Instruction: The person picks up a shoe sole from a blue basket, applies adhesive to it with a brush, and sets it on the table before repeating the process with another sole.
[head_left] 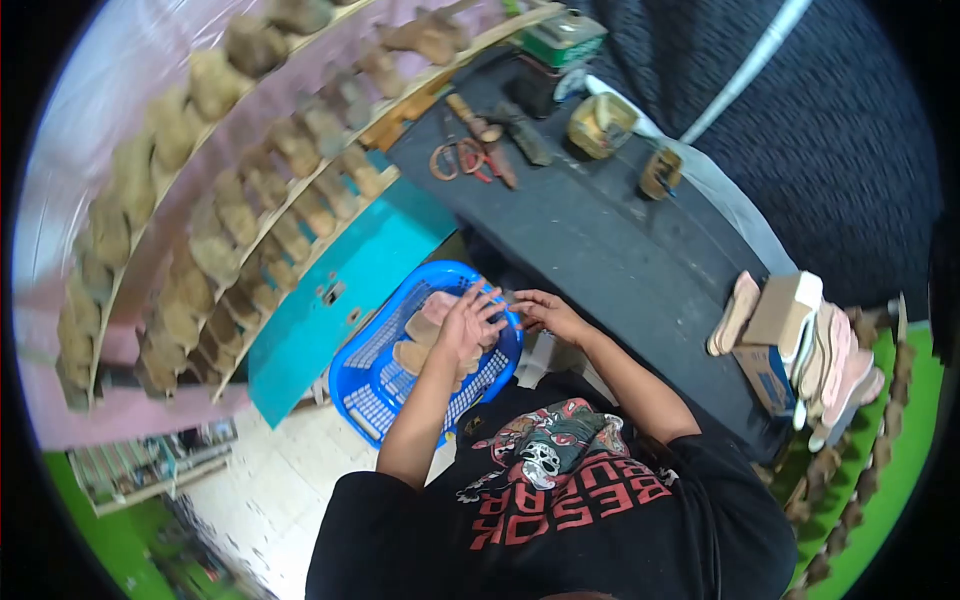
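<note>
A blue plastic basket (352,408) with slotted walls sits in front of me, beside the dark table. Tan, sole-shaped pieces (410,355) and a pinkish piece (437,305) lie inside it. My left hand (468,325) is above these pieces with its fingers spread, and I see nothing held in it. Close to the basket's right rim is my right hand (550,314), its fingers stretched out and apart. No object shows in that hand either. Part of the basket's contents is hidden under my left hand and forearm.
The black-covered table (600,240) carries scissors (458,158), a yellowish tub (602,125), a small brown container (661,173) and a green tin (562,40). A cardboard box (775,345) with stacked soles (835,365) stands at its right end. Shelves of shoe lasts (215,225) and a turquoise panel (335,290) are left.
</note>
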